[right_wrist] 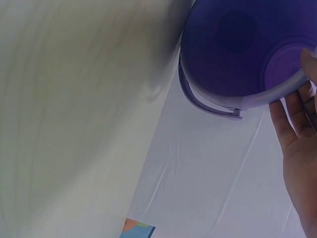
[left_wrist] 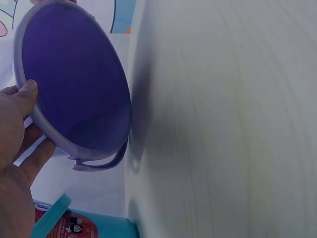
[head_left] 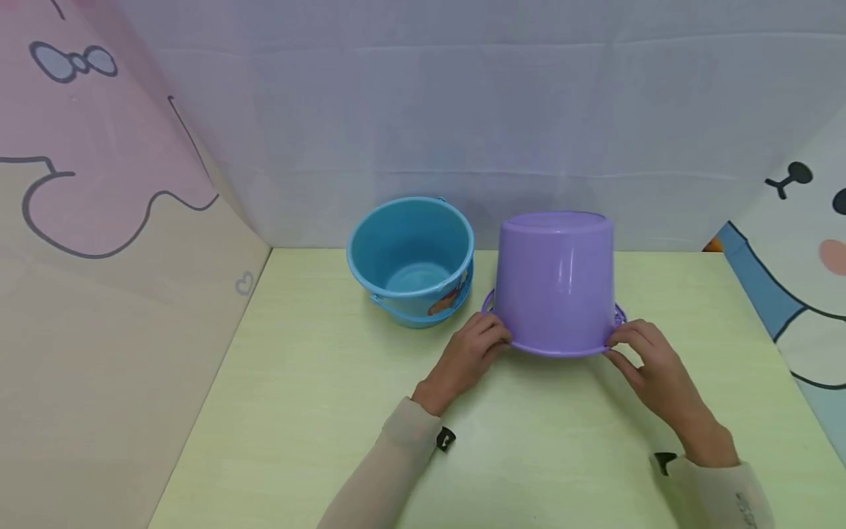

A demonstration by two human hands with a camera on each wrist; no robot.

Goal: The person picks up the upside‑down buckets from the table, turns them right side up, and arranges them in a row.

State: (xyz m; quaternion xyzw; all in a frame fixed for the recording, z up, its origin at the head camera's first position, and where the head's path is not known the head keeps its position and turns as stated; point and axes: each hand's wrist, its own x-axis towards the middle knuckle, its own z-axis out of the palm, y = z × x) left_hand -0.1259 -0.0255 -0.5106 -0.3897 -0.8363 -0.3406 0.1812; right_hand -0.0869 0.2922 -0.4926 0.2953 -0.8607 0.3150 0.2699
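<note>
A purple bucket [head_left: 555, 286] is tipped bottom-up at the right of the table, its mouth facing down and toward me. My left hand [head_left: 468, 353] pinches its rim at the left, with the thumb on the inner side in the left wrist view, where the hand [left_wrist: 20, 134] shows at the edge. On the opposite side my right hand [head_left: 661, 375] pinches the rim between thumb and fingers. The bucket's handle [left_wrist: 106, 161] hangs behind the rim, near the table. To the left, a blue bucket [head_left: 413, 250] stands upright, with nothing visible inside it.
The pale wooden table [head_left: 317, 397] meets a white cloth backdrop [head_left: 317, 132] right behind the buckets. Printed panels with cartoon figures stand along the left [head_left: 99, 330] and right sides. The blue bucket's handle [head_left: 456, 297] rests against its outside.
</note>
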